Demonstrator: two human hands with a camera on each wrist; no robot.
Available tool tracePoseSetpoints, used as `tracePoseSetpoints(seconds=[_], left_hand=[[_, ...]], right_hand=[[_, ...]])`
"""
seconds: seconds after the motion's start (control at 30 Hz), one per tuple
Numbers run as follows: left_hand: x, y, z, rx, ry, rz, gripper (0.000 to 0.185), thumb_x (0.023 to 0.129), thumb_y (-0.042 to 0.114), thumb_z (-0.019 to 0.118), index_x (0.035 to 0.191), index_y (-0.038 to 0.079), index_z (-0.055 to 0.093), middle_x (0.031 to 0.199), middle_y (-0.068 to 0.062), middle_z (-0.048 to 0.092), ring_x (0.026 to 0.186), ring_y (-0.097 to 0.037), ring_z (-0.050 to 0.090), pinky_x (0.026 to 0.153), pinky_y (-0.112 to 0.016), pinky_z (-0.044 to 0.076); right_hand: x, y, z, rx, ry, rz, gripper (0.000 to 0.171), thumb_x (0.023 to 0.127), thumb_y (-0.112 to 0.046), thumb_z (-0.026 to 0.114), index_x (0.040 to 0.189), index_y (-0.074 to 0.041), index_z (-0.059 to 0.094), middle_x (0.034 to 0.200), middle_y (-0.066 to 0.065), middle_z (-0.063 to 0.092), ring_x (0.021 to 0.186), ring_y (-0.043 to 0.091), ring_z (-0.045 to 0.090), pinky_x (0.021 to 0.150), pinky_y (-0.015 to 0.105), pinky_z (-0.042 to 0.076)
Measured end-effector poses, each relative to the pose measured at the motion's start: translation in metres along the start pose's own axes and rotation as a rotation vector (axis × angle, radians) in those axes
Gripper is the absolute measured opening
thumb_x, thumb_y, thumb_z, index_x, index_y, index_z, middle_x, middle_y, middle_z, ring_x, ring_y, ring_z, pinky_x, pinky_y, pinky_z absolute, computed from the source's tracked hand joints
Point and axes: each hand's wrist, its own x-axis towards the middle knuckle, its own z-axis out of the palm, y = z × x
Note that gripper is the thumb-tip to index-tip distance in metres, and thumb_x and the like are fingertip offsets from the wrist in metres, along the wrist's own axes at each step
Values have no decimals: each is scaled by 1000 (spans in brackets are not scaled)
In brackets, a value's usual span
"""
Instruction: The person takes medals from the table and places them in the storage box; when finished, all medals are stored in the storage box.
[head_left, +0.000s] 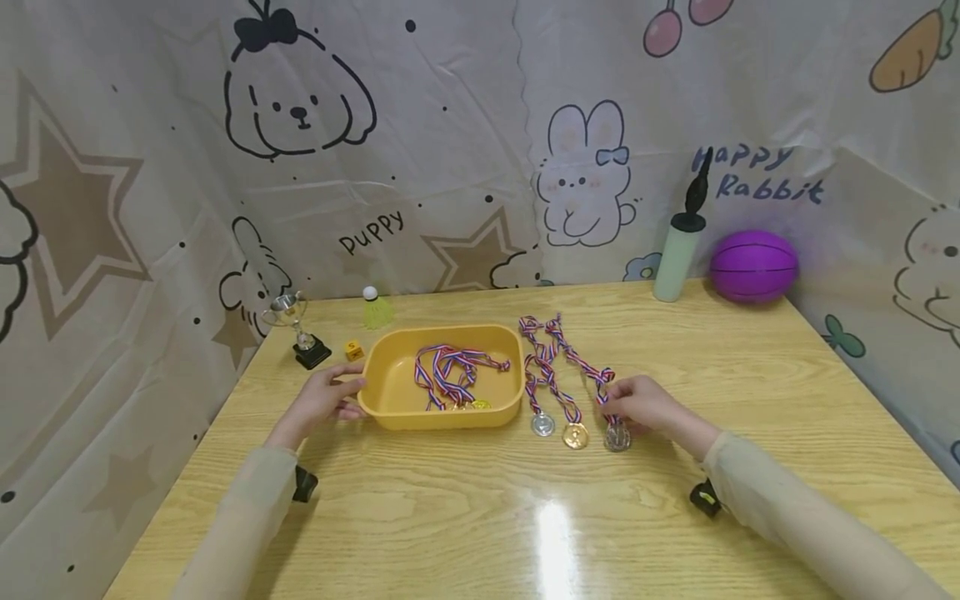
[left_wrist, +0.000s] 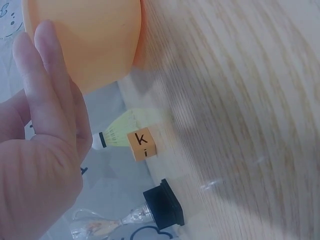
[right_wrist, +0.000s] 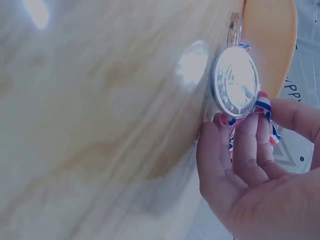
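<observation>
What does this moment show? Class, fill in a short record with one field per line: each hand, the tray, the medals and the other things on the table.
left hand: straight fingers rest against the left end of the yellow tray
right hand: pinches the ribbon of a silver medal
tray contents: ribboned medals, at least one gold
loose medals: one silver, one gold, lying between the tray and the right hand
behind the tray: small trophy, lettered cube, shuttlecock
far right: pump, purple ball

A shallow yellow plastic tub [head_left: 442, 398] sat mid-table; three ribboned metal medals [head_left: 573, 392] lay right of it, a small silver trophy cup [head_left: 298, 327] behind-left.
</observation>
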Motion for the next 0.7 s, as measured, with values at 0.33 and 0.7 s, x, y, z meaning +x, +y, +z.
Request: tracePoseSetpoints(seconds=[0.33, 0.7], left_hand=[[0, 1, 0, -2, 3, -24, 51, 101, 18, 49, 146, 0, 34, 85, -8, 66, 62, -11, 67, 63, -25, 61], [0, 0, 0, -9, -1, -7, 50, 102, 17, 48, 146, -1, 33, 87, -8, 67, 62, -10, 67, 62, -23, 61]], right_hand=[[1, 6, -1, -72, 47, -93, 12, 82, -6, 66, 82, -1, 54, 71, -3, 54, 64, 8, 46, 52, 17, 37], [2, 9, -5, 76, -57, -98, 16, 88, 0, 62, 95, 7, 50, 80, 9, 67, 70, 10, 64, 52, 19, 52]])
